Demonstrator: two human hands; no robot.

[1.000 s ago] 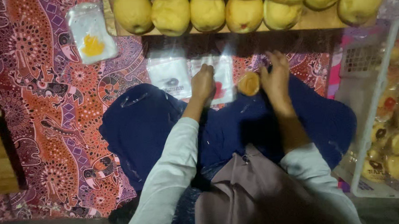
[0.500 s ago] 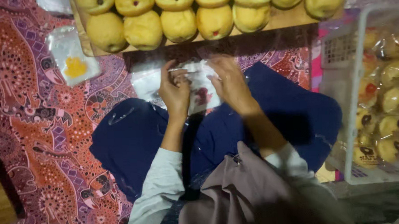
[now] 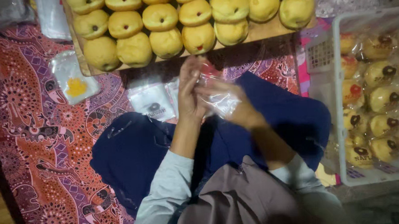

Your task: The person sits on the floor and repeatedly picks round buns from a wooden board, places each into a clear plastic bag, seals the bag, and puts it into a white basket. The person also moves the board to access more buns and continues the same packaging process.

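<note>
patterned batik cloth (image 3: 34, 132) | wooden board (image 3: 267, 31) | white basket (image 3: 326, 88)

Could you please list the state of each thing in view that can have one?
Left hand: raised, fingers pinching the clear plastic bag.
Right hand: holding the same bag from the other side.
Clear plastic bag: held up between both hands; contents not discernible.
Wooden tray: loaded with unwrapped yellow buns in rows.
White basket: holding bagged buns.
Spare bags: lying flat on the cloth.
</note>
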